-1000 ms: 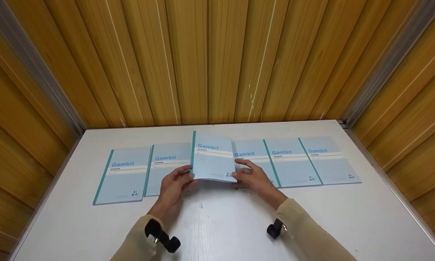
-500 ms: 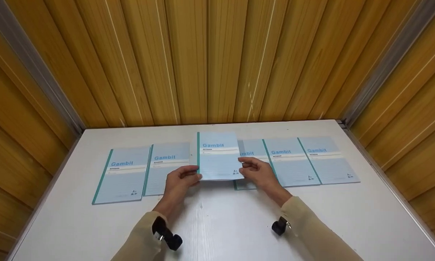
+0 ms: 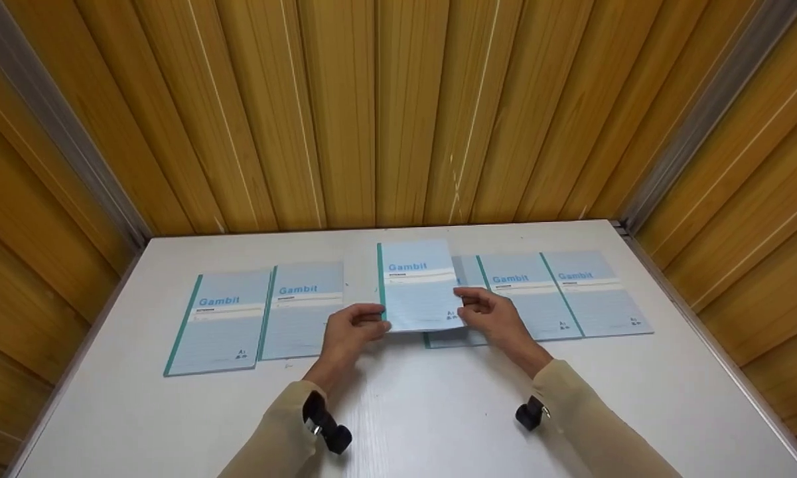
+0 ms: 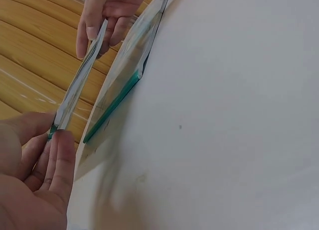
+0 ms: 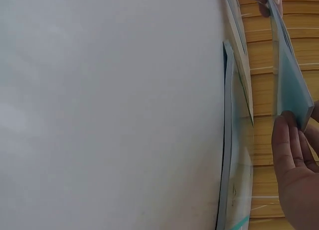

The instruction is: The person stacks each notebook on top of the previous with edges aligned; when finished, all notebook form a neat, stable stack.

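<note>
At frame centre, the left hand and right hand pinch only the lower side edges of a raised pale-blue, green-spined paper notebook, so uneven finger pressure could tip it onto the matching light-blue notebook partly hidden below.

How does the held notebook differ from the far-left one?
The held notebook is off the table, pinched by the left hand and right hand; the far-left notebook lies flat, untouched. In the head view, the held notebook partly hides another notebook; the far-left notebook shows whole. Both have blue "Gambit" covers with green spines.
</note>
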The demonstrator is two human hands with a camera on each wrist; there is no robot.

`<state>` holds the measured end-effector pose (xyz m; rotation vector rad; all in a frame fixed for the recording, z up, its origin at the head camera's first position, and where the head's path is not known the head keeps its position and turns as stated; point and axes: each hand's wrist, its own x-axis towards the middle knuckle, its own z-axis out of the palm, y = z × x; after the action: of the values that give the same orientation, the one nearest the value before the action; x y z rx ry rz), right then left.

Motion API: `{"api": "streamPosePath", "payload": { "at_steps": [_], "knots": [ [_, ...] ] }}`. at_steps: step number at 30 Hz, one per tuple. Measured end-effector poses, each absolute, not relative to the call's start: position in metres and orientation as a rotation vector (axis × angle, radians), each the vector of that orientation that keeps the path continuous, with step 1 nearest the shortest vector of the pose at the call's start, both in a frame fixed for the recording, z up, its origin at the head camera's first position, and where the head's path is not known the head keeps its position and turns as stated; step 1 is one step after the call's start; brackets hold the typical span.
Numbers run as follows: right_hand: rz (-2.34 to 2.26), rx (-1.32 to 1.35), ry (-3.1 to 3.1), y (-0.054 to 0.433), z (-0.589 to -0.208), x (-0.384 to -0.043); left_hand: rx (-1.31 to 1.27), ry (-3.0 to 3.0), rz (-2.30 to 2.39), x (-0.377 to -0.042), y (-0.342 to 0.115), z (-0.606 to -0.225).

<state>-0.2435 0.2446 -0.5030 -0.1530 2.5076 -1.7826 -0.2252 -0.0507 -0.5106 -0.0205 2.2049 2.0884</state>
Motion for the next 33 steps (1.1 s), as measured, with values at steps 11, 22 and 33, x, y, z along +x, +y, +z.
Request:
{"api": "streamPosePath", "payload": {
  "at_steps": [11,22,33],
  "knots": [
    [-1.741,-0.147,2.557,0.267,-0.509,-0.244,-0.033,2.187,2.074,-0.228,-0.028,-0.517],
    [-1.681,-0.11,2.586,0.284,-0.514,-0.244,-0.049,2.254,2.012,-0.229,-0.007,-0.522],
    [-1.601,-0.114,2.641,0.298,-0.516,-0.242,-0.068,2.259,1.965,-0.231,0.01,-0.522]
  ]
}}
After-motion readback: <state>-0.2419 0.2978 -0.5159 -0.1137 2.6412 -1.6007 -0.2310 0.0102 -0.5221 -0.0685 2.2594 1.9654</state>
